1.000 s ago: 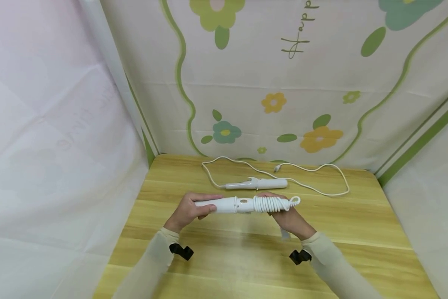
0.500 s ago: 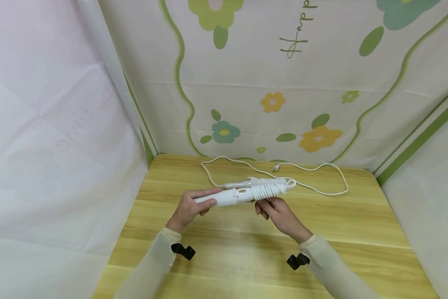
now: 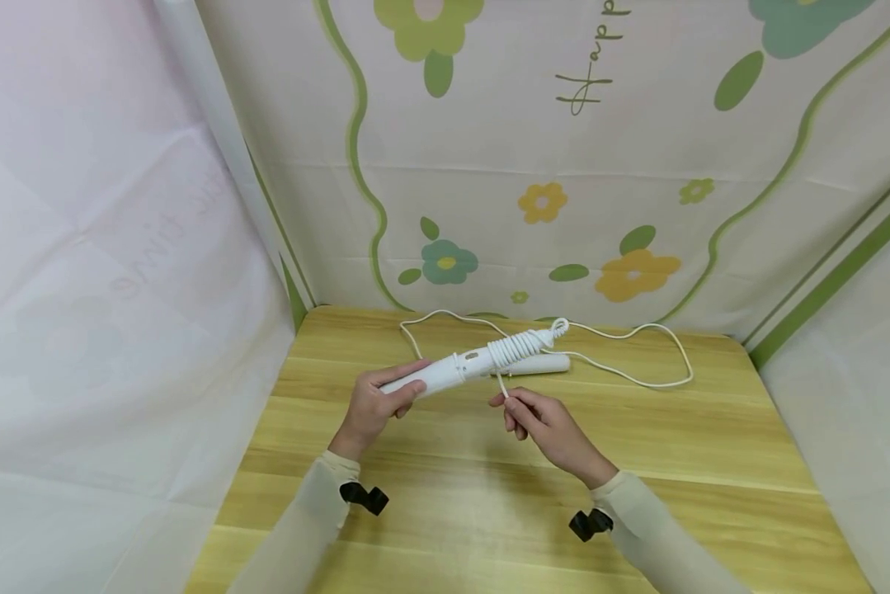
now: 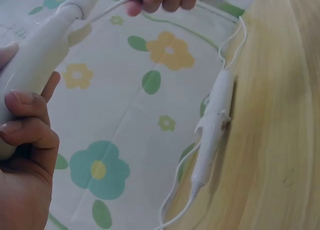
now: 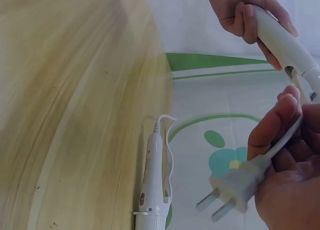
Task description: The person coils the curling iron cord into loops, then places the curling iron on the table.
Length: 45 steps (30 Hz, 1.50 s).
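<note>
1. Half a second ago, the white plastic wand-shaped appliance (image 3: 445, 375) lay closer to level in the head view; now its cord-wound right end points farther away, toward the far right.
2. A short white length of cord (image 3: 501, 384) has since come into view, running from the tight white coils (image 3: 515, 350) nearward to the right hand (image 3: 554, 426), which has drawn a little clear of the coils.
3. The matching white appliance with a clip (image 3: 543, 364) has stayed at the far side of the pale wood-grain table (image 3: 430, 528); the held one now hides its left part in the head view.
4. The left hand (image 3: 373, 404) grips the smooth left end of the held appliance, fingers curled round it and thumb along the near side, keeping it above the table.
5. The right hand's thumb and forefinger pinch the length of cord; the other fingers are bent inward. The right wrist view shows a pale two-pin plug (image 5: 240, 182) jutting from this hand.
6. Both forearms reach in from the near edge, left and right.
</note>
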{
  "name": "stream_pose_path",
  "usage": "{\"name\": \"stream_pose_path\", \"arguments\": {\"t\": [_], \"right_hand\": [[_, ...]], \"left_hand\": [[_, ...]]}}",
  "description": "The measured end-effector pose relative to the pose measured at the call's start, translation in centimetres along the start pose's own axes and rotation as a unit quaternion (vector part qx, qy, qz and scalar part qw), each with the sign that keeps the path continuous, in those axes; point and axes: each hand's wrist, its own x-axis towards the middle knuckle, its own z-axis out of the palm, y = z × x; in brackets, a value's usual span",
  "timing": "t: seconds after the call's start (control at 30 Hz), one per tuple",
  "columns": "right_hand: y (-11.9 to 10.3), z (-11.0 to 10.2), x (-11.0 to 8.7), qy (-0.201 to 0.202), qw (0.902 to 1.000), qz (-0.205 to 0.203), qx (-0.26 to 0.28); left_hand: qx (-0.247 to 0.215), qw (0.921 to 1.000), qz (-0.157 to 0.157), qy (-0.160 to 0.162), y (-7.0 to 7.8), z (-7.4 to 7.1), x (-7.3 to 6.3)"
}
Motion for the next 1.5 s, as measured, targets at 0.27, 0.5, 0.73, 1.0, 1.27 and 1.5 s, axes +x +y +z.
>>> {"name": "stream_pose_path", "arguments": {"t": [0.27,0.5,0.73,1.0,1.27,1.5], "right_hand": [[0.5,-0.6,-0.4,0.014,0.9996,0.013,-0.023],[-0.5,-2.0,-0.8,0.022,0.9938,0.009,-0.109],[-2.2,-3.5,-1.1,0.020,0.9751,-0.026,-0.219],[-3.9,-5.3,0.0,0.022,0.9622,-0.109,-0.249],[-4.3,-6.7,2.2,-0.046,0.9703,-0.118,-0.206],[-3.6,-7.2,3.1,-0.111,0.9712,-0.126,-0.169]], "left_hand": [[0.056,0.9967,0.051,0.029,-0.1,0.2,0.4],[0.119,0.9889,0.066,0.060,-0.2,0.3,0.3],[0.232,0.9617,0.140,0.045,-0.3,0.4,0.1],[0.280,0.9489,0.142,-0.032,-0.3,0.6,-0.2],[0.276,0.9414,0.141,-0.133,0.3,-0.2,-0.1],[0.182,0.9587,0.051,-0.213,0.1,-1.3,-0.3]]}}
